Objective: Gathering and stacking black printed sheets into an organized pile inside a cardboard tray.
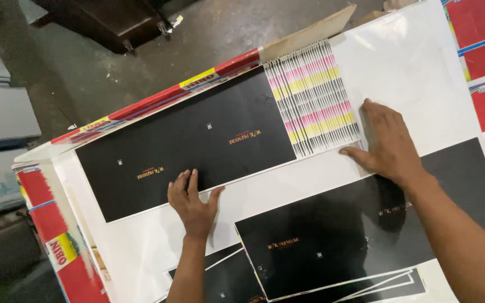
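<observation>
While both palms lie open and grip nothing, the left hand (193,203) presses the black printed sheet (186,143). The right hand (387,143) rests flat just right of that sheet, beside the fanned colour-striped strips (312,95).

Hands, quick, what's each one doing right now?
Left hand: open, flat on the large black printed sheet, holding nothing.
Right hand: open, palm down by the fanned stack of striped sheets, holding nothing.

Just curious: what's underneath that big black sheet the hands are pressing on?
Under the black sheet lies a white sheet, its margin showing beneath the left hand and right hand. Anything under its covered middle is hidden.
</observation>
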